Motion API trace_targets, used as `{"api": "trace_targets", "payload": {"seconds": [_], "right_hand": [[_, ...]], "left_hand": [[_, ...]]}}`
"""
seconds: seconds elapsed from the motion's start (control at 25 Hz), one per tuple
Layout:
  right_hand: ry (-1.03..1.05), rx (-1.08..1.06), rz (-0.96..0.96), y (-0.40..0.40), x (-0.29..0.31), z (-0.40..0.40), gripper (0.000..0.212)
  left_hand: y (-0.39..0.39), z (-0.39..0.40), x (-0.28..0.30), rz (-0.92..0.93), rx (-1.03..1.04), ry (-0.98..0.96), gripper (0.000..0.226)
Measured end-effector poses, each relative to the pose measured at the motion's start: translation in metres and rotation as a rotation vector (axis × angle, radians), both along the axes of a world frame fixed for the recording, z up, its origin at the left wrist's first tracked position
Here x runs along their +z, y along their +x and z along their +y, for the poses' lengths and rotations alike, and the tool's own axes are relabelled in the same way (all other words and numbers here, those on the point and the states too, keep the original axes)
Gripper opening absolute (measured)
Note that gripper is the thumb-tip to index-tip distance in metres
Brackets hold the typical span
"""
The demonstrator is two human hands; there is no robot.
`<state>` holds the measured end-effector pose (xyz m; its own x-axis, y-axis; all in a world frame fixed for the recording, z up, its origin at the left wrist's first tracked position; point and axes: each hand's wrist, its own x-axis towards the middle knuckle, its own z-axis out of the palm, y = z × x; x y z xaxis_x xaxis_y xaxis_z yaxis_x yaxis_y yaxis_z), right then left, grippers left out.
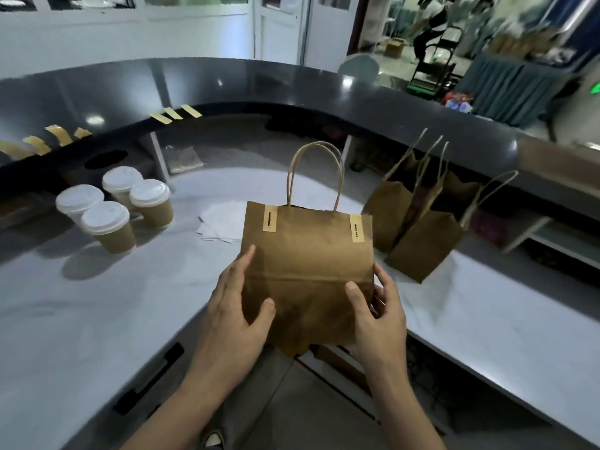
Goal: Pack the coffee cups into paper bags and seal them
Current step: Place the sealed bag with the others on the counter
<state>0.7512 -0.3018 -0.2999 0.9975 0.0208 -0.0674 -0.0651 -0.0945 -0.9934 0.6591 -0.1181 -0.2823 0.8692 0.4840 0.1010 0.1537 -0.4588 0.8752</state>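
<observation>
Brown paper bag (308, 264), taped at both top corners, stood upright between both hands above the worktop (487, 319) edge: left hand (232, 315) and right hand (376, 315) gripped its sides, thumbs in front. Cups (113, 209) sat far left.

A pale counter (97, 303) is carrying four lidded cups (113, 209) at ten o'clock, napkins (220, 222) near centre, and open bags (418, 222) at two o'clock.

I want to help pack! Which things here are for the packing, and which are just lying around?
For packing: sealed bag held by left hand and right hand; cups; open bags; tape strips.
Lying around: napkins; cart.
</observation>
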Motion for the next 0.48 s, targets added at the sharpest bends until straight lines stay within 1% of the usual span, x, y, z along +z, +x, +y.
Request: {"api": "trace_targets", "payload": {"seconds": [0.12,0.48], "right_hand": [[-0.010,-0.095,-0.009,-0.004,0.004,-0.035,0.049],[-0.034,-0.413,-0.041,-0.030,0.007,-0.136,0.046]], "left_hand": [[0.013,-0.027,0.005,-0.020,-0.081,0.016,0.079],[0.048,-0.114,0.011,-0.086,-0.422,0.000,0.078]]}}
